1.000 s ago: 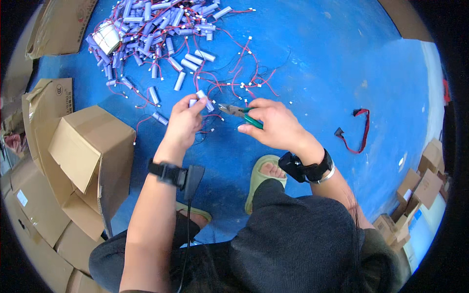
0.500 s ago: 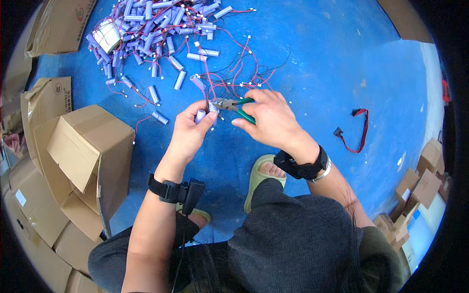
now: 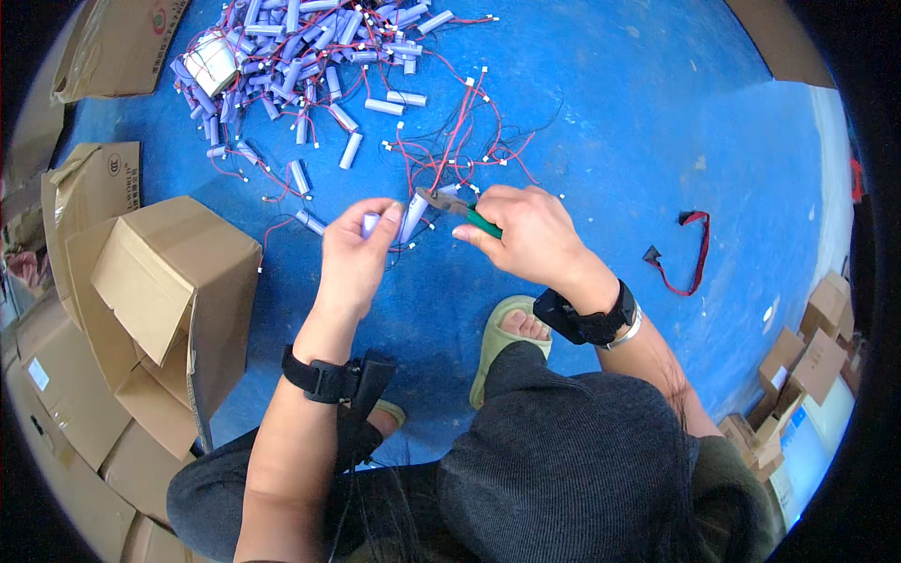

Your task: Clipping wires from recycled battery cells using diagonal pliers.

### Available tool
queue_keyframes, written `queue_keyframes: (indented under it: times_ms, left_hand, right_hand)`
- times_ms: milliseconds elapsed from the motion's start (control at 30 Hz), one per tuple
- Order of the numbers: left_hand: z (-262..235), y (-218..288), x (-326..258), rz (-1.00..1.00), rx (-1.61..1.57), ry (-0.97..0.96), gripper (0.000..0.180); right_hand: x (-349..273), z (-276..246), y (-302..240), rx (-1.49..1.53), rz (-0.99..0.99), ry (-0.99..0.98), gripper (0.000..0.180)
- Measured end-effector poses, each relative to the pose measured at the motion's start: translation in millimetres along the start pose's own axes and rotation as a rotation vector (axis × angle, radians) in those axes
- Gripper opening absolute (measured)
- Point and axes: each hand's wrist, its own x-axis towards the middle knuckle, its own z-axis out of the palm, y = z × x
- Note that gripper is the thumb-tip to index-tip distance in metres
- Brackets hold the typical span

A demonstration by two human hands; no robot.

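Observation:
My left hand (image 3: 357,249) is closed around a purple cylindrical battery cell (image 3: 371,223), whose end shows between the fingers. My right hand (image 3: 533,235) grips green-handled pliers (image 3: 483,221). The metal jaws point left, at the upper end of another purple cell (image 3: 413,218) between my hands. Whether the jaws bite on that cell's end or its wire is too small to tell. Red and black leads with white connectors (image 3: 460,131) lie tangled on the blue floor just beyond the pliers.
A large heap of purple cells with wires (image 3: 310,56) lies at the far left, with a white round container (image 3: 210,64) in it. An open cardboard box (image 3: 178,281) stands left of my arm. A red-black strap (image 3: 699,253) lies at right; small cartons (image 3: 817,361) sit beyond it.
My left hand has drawn slightly left, away from the pliers' jaws. The pliers' handles have come together in my right hand, and a cell now shows between my hands.

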Motion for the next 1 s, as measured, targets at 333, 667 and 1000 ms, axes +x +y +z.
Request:
queue_keyframes:
  times_ms: [333,667,1000]
  left_hand:
    - [-23.4,15.7,-10.0,-0.015,-0.411,-0.535,0.026]
    - [-10.0,13.3,-3.9,-0.031,-0.475,-0.175,0.018]
    - [6.1,23.2,-5.5,-0.238,-0.655,-0.091,0.014]
  right_hand:
    - [-7.8,-8.4,5.0,0.66,-0.125,-0.281,0.037]
    - [-3.5,-3.6,11.0,0.064,-0.019,0.042,0.032]
    - [-12.4,0.0,-3.3,0.029,-0.235,0.175,0.028]
